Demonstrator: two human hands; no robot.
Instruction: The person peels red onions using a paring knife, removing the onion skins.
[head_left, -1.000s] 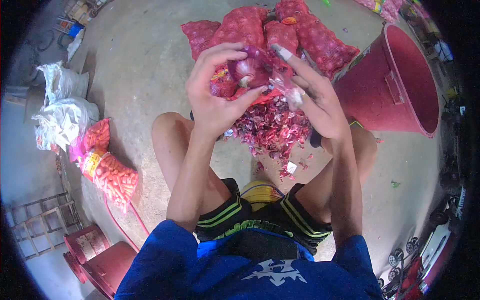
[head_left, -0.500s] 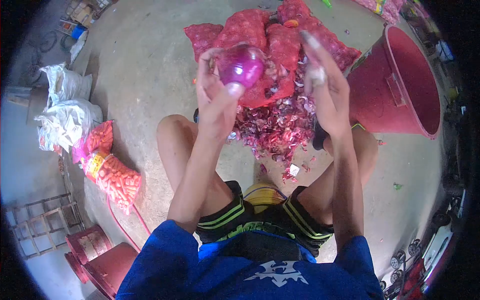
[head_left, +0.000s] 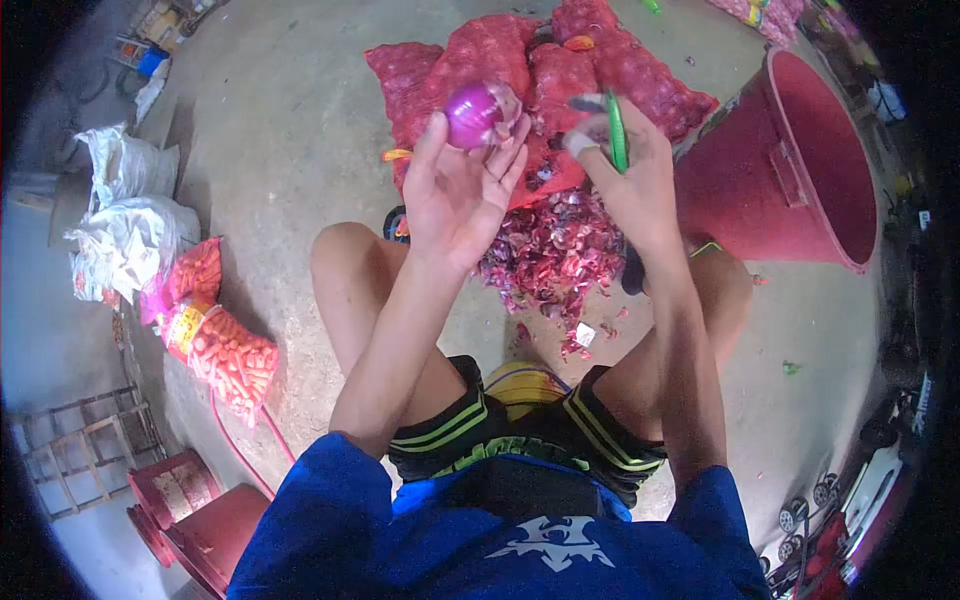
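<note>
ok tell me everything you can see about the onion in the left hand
The onion is round, glossy and purple-pink, its smooth surface bared, with a pale dry scrap of skin clinging at its right side. It sits high at the fingertips of the raised left hand, palm toward the camera, fingers cupping it from below and beside. It is held above the red mesh sacks. Its far side is hidden.

A glossy purple onion [head_left: 473, 112], a green-handled knife [head_left: 617, 130], red mesh sacks [head_left: 560, 60] at the far side, dark-red peelings [head_left: 550, 255], a red bucket [head_left: 800, 160] right, orange carrots [head_left: 225, 350] left.
</note>
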